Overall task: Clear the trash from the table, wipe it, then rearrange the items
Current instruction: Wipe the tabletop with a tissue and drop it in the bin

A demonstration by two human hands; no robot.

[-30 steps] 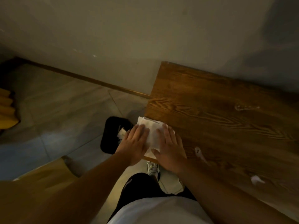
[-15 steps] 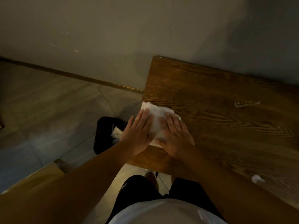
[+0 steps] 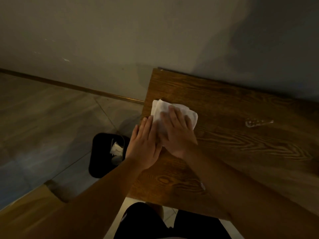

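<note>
Down on the floor, left of the table (image 3: 241, 152), stands a black bin (image 3: 101, 152) with white scraps of paper inside, close beside the table's left edge. The left hand (image 3: 145, 144) lies flat near that edge, fingers together and straight, palm down, gripping nothing; its fingertips touch the near side of the cloth (image 3: 165, 109). The white folded cloth rests on the table near its far left corner. The right hand (image 3: 177, 133) presses flat on the cloth, fingers slightly spread. Farther right on the table, well apart from the cloth, lies a small clear wet-looking smear (image 3: 258, 122).
</note>
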